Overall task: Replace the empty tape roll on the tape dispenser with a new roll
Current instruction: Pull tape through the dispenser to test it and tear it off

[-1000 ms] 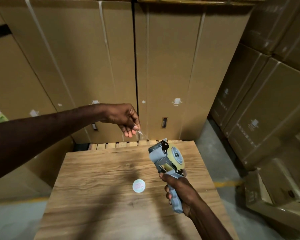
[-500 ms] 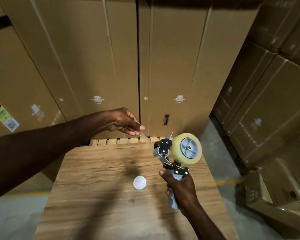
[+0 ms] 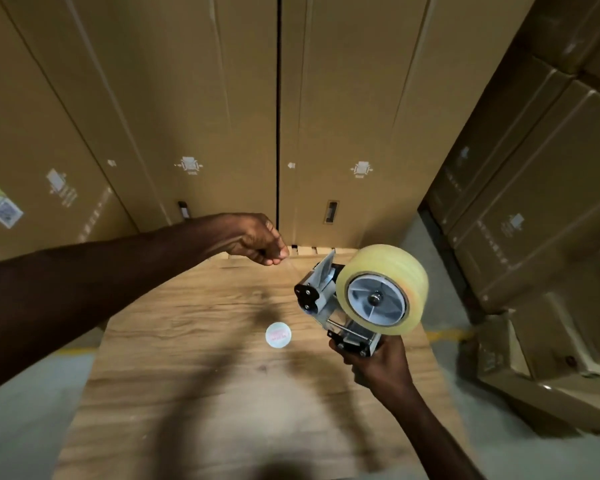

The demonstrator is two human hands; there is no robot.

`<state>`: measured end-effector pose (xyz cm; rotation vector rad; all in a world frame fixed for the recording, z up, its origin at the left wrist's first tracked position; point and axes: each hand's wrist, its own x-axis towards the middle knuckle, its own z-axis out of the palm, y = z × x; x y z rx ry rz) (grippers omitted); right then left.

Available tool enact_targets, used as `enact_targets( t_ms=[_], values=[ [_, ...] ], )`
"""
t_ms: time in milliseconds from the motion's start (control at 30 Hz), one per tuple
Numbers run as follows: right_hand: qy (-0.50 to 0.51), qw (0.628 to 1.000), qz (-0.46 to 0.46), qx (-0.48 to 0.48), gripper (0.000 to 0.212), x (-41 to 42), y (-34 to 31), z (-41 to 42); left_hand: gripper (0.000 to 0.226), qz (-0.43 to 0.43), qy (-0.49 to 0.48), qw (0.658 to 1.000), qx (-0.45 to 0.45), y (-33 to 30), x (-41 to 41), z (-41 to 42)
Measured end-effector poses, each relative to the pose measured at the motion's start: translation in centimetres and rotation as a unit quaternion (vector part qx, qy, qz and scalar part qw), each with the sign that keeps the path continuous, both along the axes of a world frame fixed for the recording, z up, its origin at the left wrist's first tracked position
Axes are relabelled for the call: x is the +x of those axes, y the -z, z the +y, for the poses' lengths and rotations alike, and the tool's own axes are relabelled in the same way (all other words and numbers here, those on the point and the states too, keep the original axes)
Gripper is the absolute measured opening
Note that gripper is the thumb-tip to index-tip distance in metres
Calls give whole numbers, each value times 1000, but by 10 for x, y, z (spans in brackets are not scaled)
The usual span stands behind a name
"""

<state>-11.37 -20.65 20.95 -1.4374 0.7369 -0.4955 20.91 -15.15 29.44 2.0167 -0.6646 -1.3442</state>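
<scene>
Two tall cardboard boxes (image 3: 153, 109) stand side by side behind the bench (image 3: 194, 393), both closed, so what is in them cannot be seen; a dark gap runs between them. The left one carries a green sticker and a white label at the far left edge.

The left hand (image 3: 257, 242) reaches out above the far end of the bench, its fingers (image 3: 278, 254) curled together in a pinch. A thin, pale line runs from the pinch toward the dispenser; it looks like the free end of the tape, though it is too faint to be sure.

One small round white sticker (image 3: 278, 335) with red print lies flat on the wooden top, between the two arms and apart from both.

The right hand (image 3: 378, 365) is wrapped around the handle of the single tape dispenser (image 3: 329, 299), fingers clamped on it, holding it up off the bench near the right edge. One full roll of clear tape (image 3: 385, 289) sits on the dispenser's grey hub, its open side facing the camera, with the metal blade plate sticking up on its left.

Further right, more closed cardboard boxes (image 3: 534, 188) are stacked along the wall, at least four, and one lower carton (image 3: 551, 368) on the floor has a torn corner.
</scene>
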Motion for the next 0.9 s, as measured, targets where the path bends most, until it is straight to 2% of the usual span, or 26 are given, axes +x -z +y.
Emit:
enact_targets(
  t_ms=[67,200,267,400,467,567,733,767,900],
  values=[
    [-8,1000,-11,-19,26,-7,5,5,10,8,9,1000,4,10,-7,-1],
    [-19,994,-46,-101,66,-18,17,15,13,32,10,999,2,30,-14,0],
    [-11,992,-40,-119,62,-25,31,21,12,43,5,999,-10,40,-16,3],
    [6,994,-1,-108,32,-34,59,26,7,0,-26,998,-52,64,-27,13],
    [-1,996,9,-88,38,-37,67,27,6,-17,-44,997,-61,77,-34,20],
    [-19,994,24,-109,35,-46,80,25,9,30,-58,998,-25,93,-42,29],
    [-30,983,21,-182,63,-68,93,26,13,120,-39,992,28,96,-50,46],
    [-33,981,22,-188,64,-72,93,28,13,128,-31,991,37,95,-54,49],
    [-49,981,6,-188,62,-83,88,34,9,104,-20,991,78,89,-71,57]
  ],
)
